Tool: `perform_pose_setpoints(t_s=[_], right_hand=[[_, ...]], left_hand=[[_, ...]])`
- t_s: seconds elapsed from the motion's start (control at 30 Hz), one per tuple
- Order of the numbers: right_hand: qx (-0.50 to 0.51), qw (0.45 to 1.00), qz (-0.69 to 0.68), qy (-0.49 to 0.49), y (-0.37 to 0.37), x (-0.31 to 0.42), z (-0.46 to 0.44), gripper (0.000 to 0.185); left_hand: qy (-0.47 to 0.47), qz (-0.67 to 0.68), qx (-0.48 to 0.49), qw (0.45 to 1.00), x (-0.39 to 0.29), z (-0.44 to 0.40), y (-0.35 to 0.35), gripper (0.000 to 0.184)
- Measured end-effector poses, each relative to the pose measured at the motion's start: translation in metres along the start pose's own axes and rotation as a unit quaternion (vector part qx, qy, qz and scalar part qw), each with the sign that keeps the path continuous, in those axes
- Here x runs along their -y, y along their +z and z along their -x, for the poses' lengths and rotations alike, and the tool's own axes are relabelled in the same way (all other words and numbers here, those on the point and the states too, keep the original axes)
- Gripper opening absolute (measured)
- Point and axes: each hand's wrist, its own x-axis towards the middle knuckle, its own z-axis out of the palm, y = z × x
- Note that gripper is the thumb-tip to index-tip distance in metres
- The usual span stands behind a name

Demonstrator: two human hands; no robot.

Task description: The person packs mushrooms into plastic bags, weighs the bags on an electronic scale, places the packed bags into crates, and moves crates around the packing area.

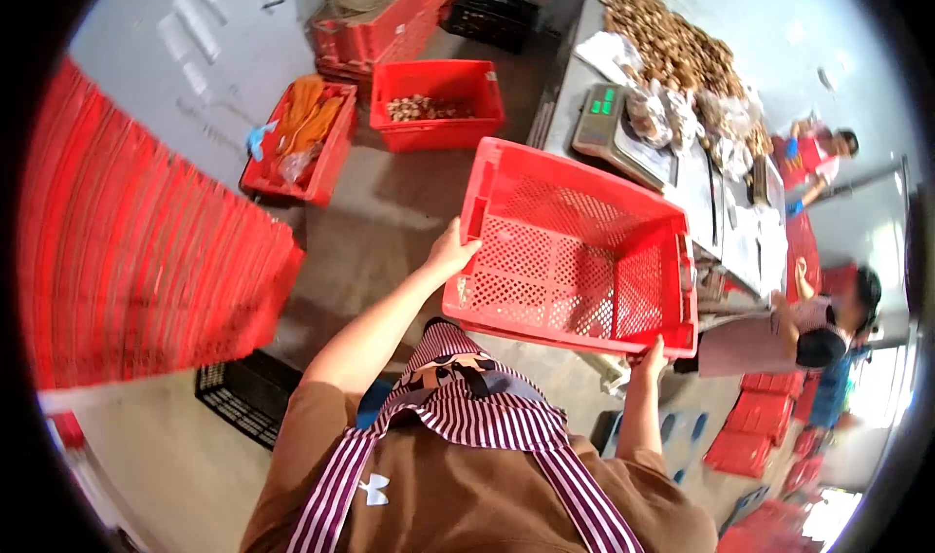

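Crate (536, 271), red, gripped by left hand (453, 253), right hand (647, 359); table (573, 86) with scale (620, 134) beyond; stacked crates (146, 251) at left.

A striped apron (492, 421) covers a brown shirt (438, 499).

A tall stack of red crates (156, 241) leans on the left, near a black crate (248, 397). One red box (338, 154) has orange cloth (304, 105) in it. A red bin (438, 137) holds little brown lumps (419, 108). On the surface (596, 13) are a big brown pile (672, 42), clear bags (651, 115) and a scale (596, 134). Two people (765, 339) are on the right.
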Motion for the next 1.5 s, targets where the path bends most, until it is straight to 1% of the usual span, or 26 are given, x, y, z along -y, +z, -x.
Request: perform_pose_setpoints(t_s=[0.07,0.17,0.2,0.27,0.3,0.37,0.43,0.47,0.53,0.57,0.6,0.67,0.73,0.77,0.8,0.87,0.93,0.97,1.0,1.07,1.13,1.17,1.27,1.4,1.43,1.5], right_hand=[[0.040,0.999,-0.002,-0.029,0.013,0.013,0.020,0.034],[-0.038,0.998,0.043,-0.036,0.037,0.023,0.048,0.047],[-0.043,0.997,0.068,0.022,0.039,0.034,0.067,0.063],[-0.123,0.985,0.080,0.089,0.042,0.017,0.056,0.063],[-0.126,0.988,0.048,0.081,0.043,0.006,0.053,0.063],[-0.154,0.988,0.024,-0.015,0.049,-0.007,0.047,0.064],[-0.139,0.990,-0.023,-0.022,0.053,-0.005,0.046,0.060],[-0.121,0.992,-0.006,-0.043,0.047,-0.007,0.041,0.056],[-0.176,0.981,0.054,-0.068,0.043,-0.009,0.036,0.054],[-0.195,0.975,0.018,-0.105,0.049,-0.012,0.033,0.055],[-0.170,0.980,0.022,-0.098,0.041,-0.015,0.024,0.056],[-0.183,0.967,0.057,-0.170,0.032,-0.026,0.012,0.058],[-0.215,0.960,0.084,-0.161,0.032,-0.024,0.022,0.060],[-0.236,0.953,0.110,-0.154,0.038,-0.017,0.026,0.062],[-0.236,0.952,0.112,-0.157,0.041,-0.015,0.025,0.062],[-0.253,0.957,0.054,-0.129,0.038,-0.020,0.025,0.068],[-0.264,0.954,0.097,-0.105,0.046,-0.008,0.040,0.072],[-0.269,0.955,0.081,-0.098,0.049,-0.007,0.045,0.073],[-0.274,0.955,0.064,-0.091,0.054,-0.005,0.050,0.074],[-0.273,0.957,0.029,-0.094,0.065,-0.003,0.065,0.074],[-0.317,0.943,0.059,-0.087,0.080,-0.001,0.084,0.074],[-0.304,0.948,0.027,-0.086,0.094,0.000,0.099,0.075],[-0.286,0.954,0.029,-0.085,0.128,-0.021,0.143,0.073],[-0.331,0.939,0.074,-0.055,0.185,-0.051,0.206,0.061],[-0.335,0.941,0.028,-0.042,0.207,-0.048,0.219,0.059],[-0.336,0.940,0.031,-0.049,0.226,-0.058,0.237,0.058]], left_hand=[[-0.017,-0.019,0.008,1.000,0.013,-0.008,0.006,0.061],[-0.011,0.025,0.039,0.999,0.016,-0.029,-0.003,0.056],[-0.004,0.020,0.043,0.999,0.009,-0.036,-0.007,0.060],[0.007,0.017,0.033,0.999,-0.009,-0.052,-0.015,0.063],[0.009,0.004,0.049,0.999,-0.007,-0.069,-0.014,0.066],[0.026,-0.023,0.106,0.994,-0.001,-0.103,-0.015,0.073],[0.048,-0.068,0.141,0.986,0.012,-0.127,-0.008,0.080],[0.059,-0.019,0.185,0.981,0.003,-0.127,-0.015,0.085],[-0.010,-0.033,0.238,0.971,-0.033,-0.116,-0.035,0.092],[-0.032,-0.038,0.268,0.962,-0.039,-0.117,-0.038,0.097],[-0.052,-0.045,0.298,0.952,-0.042,-0.119,-0.042,0.103],[-0.053,-0.111,0.320,0.939,-0.058,-0.119,-0.051,0.107],[0.003,-0.109,0.274,0.956,-0.047,-0.117,-0.044,0.096],[0.068,-0.039,0.274,0.958,-0.012,-0.123,-0.031,0.097],[0.085,0.013,0.288,0.954,-0.007,-0.127,-0.032,0.094],[-0.017,0.073,0.393,0.917,-0.028,-0.136,-0.052,0.093],[-0.149,0.040,0.462,0.873,-0.056,-0.153,-0.077,0.091],[-0.093,-0.010,0.424,0.901,-0.025,-0.159,-0.072,0.089],[0.009,0.028,0.395,0.918,0.024,-0.166,-0.060,0.084],[-0.072,0.128,0.467,0.872,0.021,-0.190,-0.080,0.078],[-0.095,0.072,0.465,0.877,0.027,-0.215,-0.093,0.074],[-0.116,0.020,0.454,0.883,0.030,-0.231,-0.100,0.070],[-0.144,0.017,0.499,0.854,0.025,-0.287,-0.126,0.061],[-0.091,0.053,0.483,0.869,0.021,-0.375,-0.145,0.056],[-0.099,0.054,0.470,0.875,0.012,-0.397,-0.147,0.054],[-0.110,0.059,0.466,0.876,-0.003,-0.433,-0.148,0.053]])
